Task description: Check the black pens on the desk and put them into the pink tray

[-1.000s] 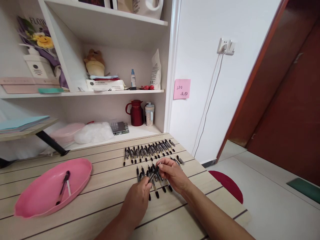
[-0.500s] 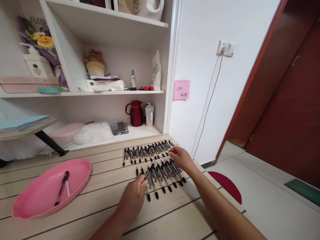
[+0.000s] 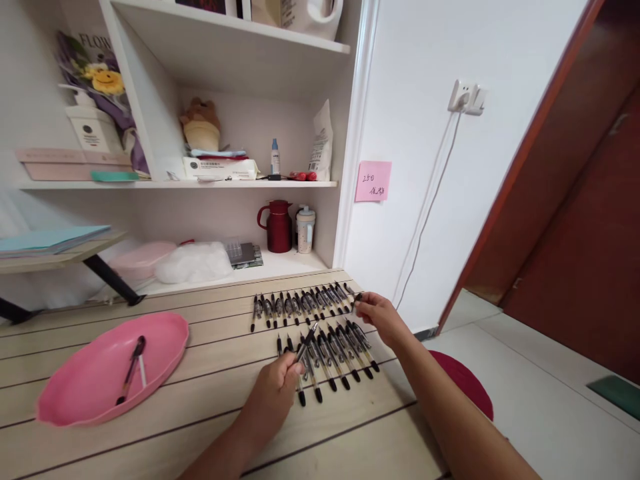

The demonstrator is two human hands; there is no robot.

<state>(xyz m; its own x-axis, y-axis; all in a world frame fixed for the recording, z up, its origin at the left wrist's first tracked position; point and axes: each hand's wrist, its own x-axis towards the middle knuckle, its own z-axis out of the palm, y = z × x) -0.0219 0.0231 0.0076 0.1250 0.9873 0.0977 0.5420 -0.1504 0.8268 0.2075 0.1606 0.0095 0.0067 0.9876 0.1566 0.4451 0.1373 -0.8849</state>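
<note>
Two rows of black pens lie on the striped wooden table (image 3: 200, 400): a far row (image 3: 300, 305) and a near row (image 3: 330, 353). My left hand (image 3: 275, 393) is closed on one black pen (image 3: 306, 341), held tilted above the near row's left end. My right hand (image 3: 377, 317) is at the right end of the far row, fingers pinched on a small dark piece that looks like a pen cap (image 3: 357, 297). A pink oval tray (image 3: 65, 393) at the left holds one black pen (image 3: 131, 368) and a thin white refill.
White shelves (image 3: 200, 183) behind the table carry a red jug (image 3: 277, 225), a small cup, bags, boxes and books. A pink note (image 3: 373, 180) hangs on the wall. A dark red door (image 3: 590, 200) stands at the right, with a red mat (image 3: 465, 380) on the floor.
My right hand left the pen held by my left hand and moved right and away to the far row's right end. The left hand keeps its pen, nearly still. The view shifted slightly.
</note>
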